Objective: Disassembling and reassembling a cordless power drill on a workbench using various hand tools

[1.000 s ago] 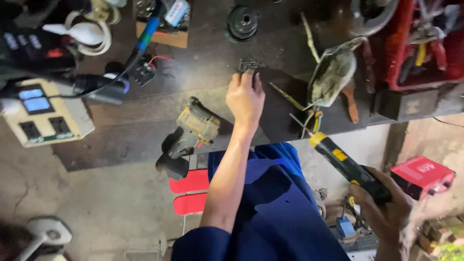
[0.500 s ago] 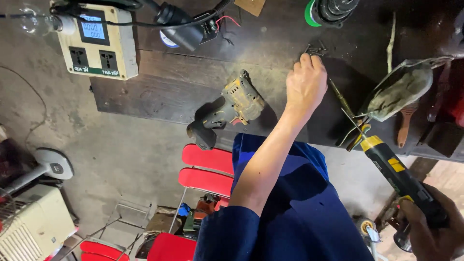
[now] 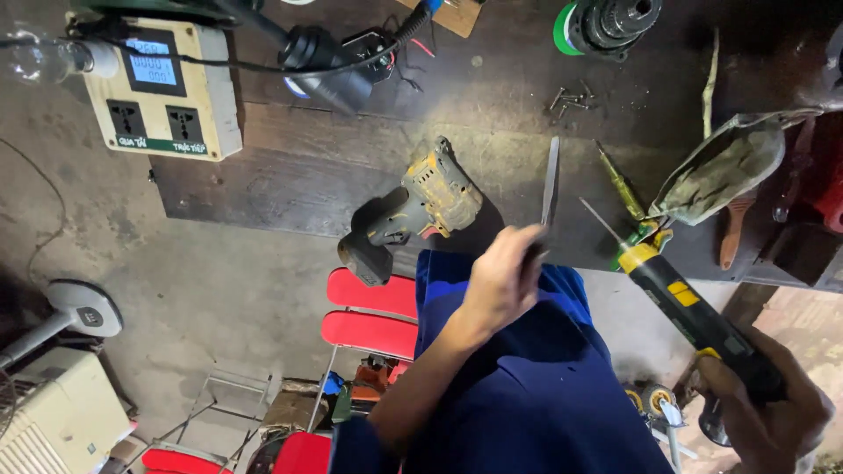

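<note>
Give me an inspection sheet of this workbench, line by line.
Surface: dark wooden workbench, worn and scuffed.
Job's things: flat metal strip; yellow-and-black power screwdriver.
Clutter: worn drill body, loose screws, socket box with display, drill chuck.
Grippers: left hand grips the strip; right hand grips the screwdriver.
Cables: thick black cable runs to a black plug.
Surroundings: red chairs, fan, concrete floor.

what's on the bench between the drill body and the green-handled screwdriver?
Head view: a flat metal blade, held at its near end by the left hand, lies between the drill body and the screwdriver.
</note>
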